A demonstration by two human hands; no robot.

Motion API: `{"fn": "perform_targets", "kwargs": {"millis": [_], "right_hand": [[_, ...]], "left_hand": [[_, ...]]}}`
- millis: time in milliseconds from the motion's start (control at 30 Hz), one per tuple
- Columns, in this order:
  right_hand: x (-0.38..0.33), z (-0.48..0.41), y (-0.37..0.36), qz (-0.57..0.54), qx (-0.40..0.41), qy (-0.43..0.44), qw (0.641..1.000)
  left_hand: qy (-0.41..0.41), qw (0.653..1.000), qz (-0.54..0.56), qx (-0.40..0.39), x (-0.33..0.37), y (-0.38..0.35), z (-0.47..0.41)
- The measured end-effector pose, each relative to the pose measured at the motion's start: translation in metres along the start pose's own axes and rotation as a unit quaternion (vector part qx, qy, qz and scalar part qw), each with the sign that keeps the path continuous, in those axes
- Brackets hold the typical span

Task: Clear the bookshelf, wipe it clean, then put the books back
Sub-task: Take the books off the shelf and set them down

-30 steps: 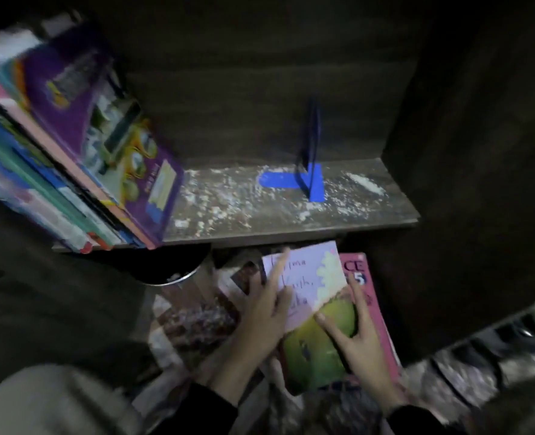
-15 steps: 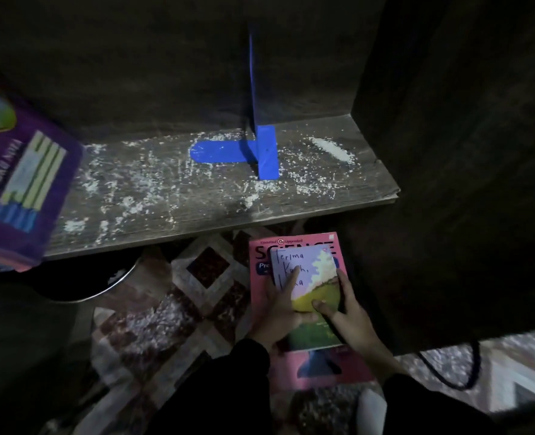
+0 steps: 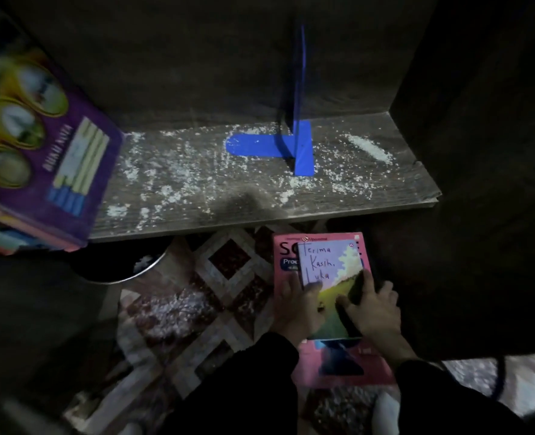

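While both hands press down on it, the small paperback [image 3: 332, 277] with "Terima Kasih, Luka" handwritten on its cover lies flat on a pink science book [image 3: 379, 368], which sits on the patterned rug [image 3: 197, 309] just below the shelf's front edge. The left hand [image 3: 294, 309] lays loose fingers over the paperback's left edge. The right hand [image 3: 376, 312] spreads thumb and fingers flat across its right side, gripping nothing. Above them the shelf board [image 3: 228, 196] is strewn with white crumbs [image 3: 369, 147] around an upright blue bookend [image 3: 300, 142]. A purple book [image 3: 55, 158] leans at the shelf's left end.
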State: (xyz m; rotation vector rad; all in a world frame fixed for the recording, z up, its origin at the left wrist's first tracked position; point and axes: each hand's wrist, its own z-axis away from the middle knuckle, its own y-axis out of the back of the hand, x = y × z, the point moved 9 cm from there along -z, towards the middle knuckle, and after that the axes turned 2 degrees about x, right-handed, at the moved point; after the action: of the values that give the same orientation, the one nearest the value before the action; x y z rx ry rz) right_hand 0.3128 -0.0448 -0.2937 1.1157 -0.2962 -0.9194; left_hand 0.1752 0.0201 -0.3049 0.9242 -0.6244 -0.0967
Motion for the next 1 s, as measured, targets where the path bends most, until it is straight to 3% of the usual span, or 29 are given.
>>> {"fn": "perform_targets", "kwargs": {"millis": [133,233,333,400,500,567,633,700,867,1000], "right_hand": [[-0.069,0.033,0.007,-0.035,0.007,0.112,0.993],[-0.16,0.079,0.014,-0.133,-0.052,0.258,0.955],[-0.253,0.132,0.051,-0.248,-0.048,0.359,0.898],[-0.306,0.167,0.077,-0.322,-0.05,0.395,0.859],[-0.365,0.208,0.102,-0.389,-0.064,0.429,0.813],[-0.389,0.223,0.106,-0.401,-0.065,0.436,0.803],[-0.406,0.232,0.106,-0.391,-0.046,0.442,0.806],[-0.42,0.243,0.107,-0.387,-0.04,0.461,0.798],[-0.436,0.259,0.103,-0.335,-0.025,0.491,0.803],[-0.435,0.265,0.106,-0.315,-0.007,0.514,0.798]], "left_hand": [[-0.031,0.994,0.046,-0.096,-0.005,0.031,0.046],[-0.015,0.991,0.131,-0.014,-0.029,0.104,0.089],[0.016,0.974,0.165,0.154,-0.068,0.2,0.147],[0.019,0.933,0.175,0.313,-0.095,0.266,0.19],[0.008,0.833,0.148,0.533,-0.12,0.352,0.258],[0.012,0.754,0.048,0.655,-0.12,0.4,0.304],[0.015,0.693,-0.035,0.72,-0.117,0.433,0.33],[0.025,0.688,-0.074,0.721,-0.117,0.455,0.332],[0.047,0.757,-0.108,0.643,-0.118,0.477,0.306],[0.059,0.727,-0.149,0.667,-0.116,0.478,0.309]]}}
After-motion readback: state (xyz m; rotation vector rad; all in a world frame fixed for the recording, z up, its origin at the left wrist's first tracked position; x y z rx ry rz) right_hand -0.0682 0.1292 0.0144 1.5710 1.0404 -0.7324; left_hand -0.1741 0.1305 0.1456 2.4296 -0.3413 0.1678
